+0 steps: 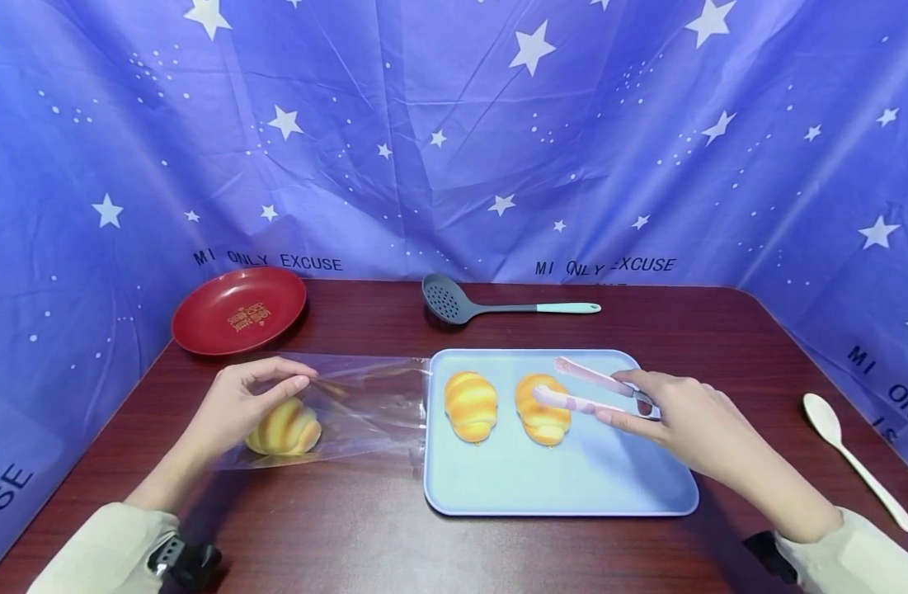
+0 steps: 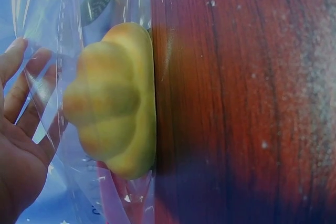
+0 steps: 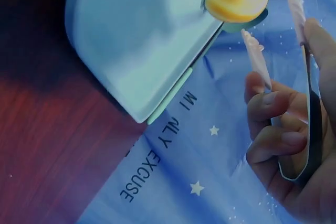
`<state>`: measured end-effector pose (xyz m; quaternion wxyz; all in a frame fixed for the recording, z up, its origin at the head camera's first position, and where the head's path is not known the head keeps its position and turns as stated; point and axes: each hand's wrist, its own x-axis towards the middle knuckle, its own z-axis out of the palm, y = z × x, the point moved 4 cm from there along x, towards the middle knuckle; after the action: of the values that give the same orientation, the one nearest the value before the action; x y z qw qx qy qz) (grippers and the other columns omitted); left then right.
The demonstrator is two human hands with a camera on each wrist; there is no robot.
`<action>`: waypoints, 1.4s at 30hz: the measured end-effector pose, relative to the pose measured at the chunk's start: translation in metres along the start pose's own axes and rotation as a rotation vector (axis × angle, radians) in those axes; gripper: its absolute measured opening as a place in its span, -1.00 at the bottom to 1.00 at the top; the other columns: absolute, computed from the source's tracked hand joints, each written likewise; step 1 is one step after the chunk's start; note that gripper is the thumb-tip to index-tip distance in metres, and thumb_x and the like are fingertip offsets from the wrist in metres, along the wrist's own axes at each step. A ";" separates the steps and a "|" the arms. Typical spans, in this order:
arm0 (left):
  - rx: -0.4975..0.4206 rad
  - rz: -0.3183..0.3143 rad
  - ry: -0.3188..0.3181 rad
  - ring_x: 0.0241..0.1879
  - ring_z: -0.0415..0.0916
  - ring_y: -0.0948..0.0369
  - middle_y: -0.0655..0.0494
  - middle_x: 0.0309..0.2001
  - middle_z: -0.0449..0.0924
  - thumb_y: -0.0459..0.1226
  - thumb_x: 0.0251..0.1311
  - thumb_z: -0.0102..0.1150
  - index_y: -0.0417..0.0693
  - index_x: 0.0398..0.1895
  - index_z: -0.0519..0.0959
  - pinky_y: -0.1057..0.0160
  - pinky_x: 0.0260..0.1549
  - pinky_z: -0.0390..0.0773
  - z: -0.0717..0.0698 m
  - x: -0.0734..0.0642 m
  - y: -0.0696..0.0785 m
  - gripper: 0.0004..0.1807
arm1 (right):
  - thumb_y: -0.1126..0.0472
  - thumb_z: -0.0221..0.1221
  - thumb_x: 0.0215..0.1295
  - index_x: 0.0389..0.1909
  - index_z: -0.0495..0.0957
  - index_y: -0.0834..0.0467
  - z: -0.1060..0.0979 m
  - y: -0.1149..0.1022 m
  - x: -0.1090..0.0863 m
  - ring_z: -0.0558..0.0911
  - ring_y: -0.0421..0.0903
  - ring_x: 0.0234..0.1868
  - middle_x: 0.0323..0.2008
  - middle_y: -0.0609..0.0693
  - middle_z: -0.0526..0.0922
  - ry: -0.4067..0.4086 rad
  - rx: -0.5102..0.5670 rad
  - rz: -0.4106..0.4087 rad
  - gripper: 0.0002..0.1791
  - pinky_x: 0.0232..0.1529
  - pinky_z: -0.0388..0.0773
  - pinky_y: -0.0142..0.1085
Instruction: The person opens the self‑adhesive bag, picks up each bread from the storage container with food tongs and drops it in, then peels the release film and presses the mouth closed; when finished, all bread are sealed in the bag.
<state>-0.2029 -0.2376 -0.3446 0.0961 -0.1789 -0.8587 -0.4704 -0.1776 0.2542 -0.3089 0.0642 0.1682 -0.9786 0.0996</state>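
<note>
Two rolls sit on the blue tray (image 1: 609,480), both at 9 o'clock from the right hand (image 1: 694,417): near roll (image 1: 548,431) by the tongs (image 1: 568,401), far roll (image 1: 471,408) beyond it. Bagged roll (image 1: 284,429) lies at 4 o'clock from the left hand (image 1: 238,402), just below it, inside the clear bag (image 1: 379,396); bag runs toward 3 o'clock as far as the tray edge. One tong tip covers part of the near roll (contact hard to tell), left thumb hides the bagged roll's top, glare blurs the film edges. Left wrist view cuts off the left hand. Left thumb and index pinch the film; right fingers grip the tongs, tips spread apart.
</note>
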 end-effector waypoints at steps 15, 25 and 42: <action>0.019 -0.008 0.002 -0.16 0.64 0.41 0.12 -0.20 0.77 -0.39 0.30 0.32 -0.11 -0.09 0.74 0.50 -0.14 0.55 0.000 0.000 -0.001 -0.84 | -0.43 0.23 0.22 -0.04 0.66 0.13 0.000 -0.025 -0.013 0.32 -0.13 -0.70 -0.70 -0.15 0.35 0.034 -0.112 0.081 -0.31 -0.71 0.22 -0.23; 0.009 0.000 0.007 -0.16 0.63 0.42 0.10 -0.21 0.77 -0.37 0.31 0.32 -0.11 -0.10 0.75 0.51 -0.13 0.53 0.001 0.000 0.000 -0.85 | -0.38 0.32 0.15 -0.08 0.74 0.05 -0.004 -0.027 -0.004 0.33 -0.12 -0.69 -0.74 -0.15 0.34 0.019 -0.137 0.044 -0.40 -0.73 0.22 -0.22; 0.012 -0.007 0.013 -0.16 0.61 0.41 0.12 -0.20 0.77 -0.35 0.32 0.32 -0.11 -0.09 0.75 0.51 -0.14 0.50 0.002 0.001 -0.002 -0.85 | -0.34 0.28 0.24 -0.01 0.77 0.06 -0.001 -0.010 0.011 0.33 -0.16 -0.62 -0.72 -0.15 0.38 -0.110 -0.073 0.050 -0.41 -0.66 0.26 -0.23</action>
<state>-0.2045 -0.2366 -0.3474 0.1007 -0.1722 -0.8615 -0.4668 -0.1846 0.2417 -0.3048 0.0142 0.1466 -0.9875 0.0559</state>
